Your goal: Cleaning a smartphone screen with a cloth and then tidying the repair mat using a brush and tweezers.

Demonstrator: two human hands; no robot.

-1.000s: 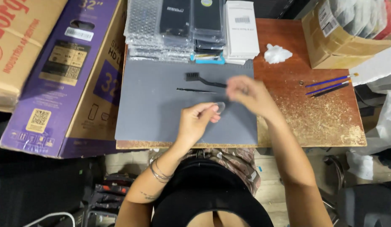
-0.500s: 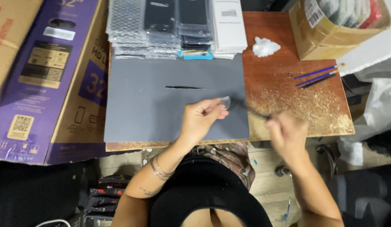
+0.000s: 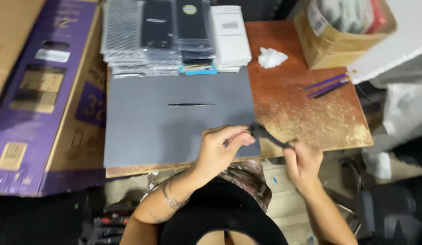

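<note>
1. The left hand (image 3: 220, 147) rests at the near right corner of the grey mat (image 3: 174, 118), its fingers pinched narrow on something small; what it grips cannot be told.
2. The right hand (image 3: 302, 161) hangs just past the near edge of the wooden table (image 3: 310, 109), closed around the handle of a thin dark brush (image 3: 267, 134) whose tip reaches the left fingers.
3. Black tweezers (image 3: 191, 105) lie at the middle of the mat, well apart from both hands.
4. Farther off sit stacked flat packages (image 3: 170, 36); to the right lie a white wad (image 3: 271, 57) and purple sticks (image 3: 326, 85).
5. Risk, as a judgement: the work sits right at the table's edge, so a slip of the pinch could drop the small piece to the floor.
6. A hard stroke of the brush could likewise flick it away.
</note>
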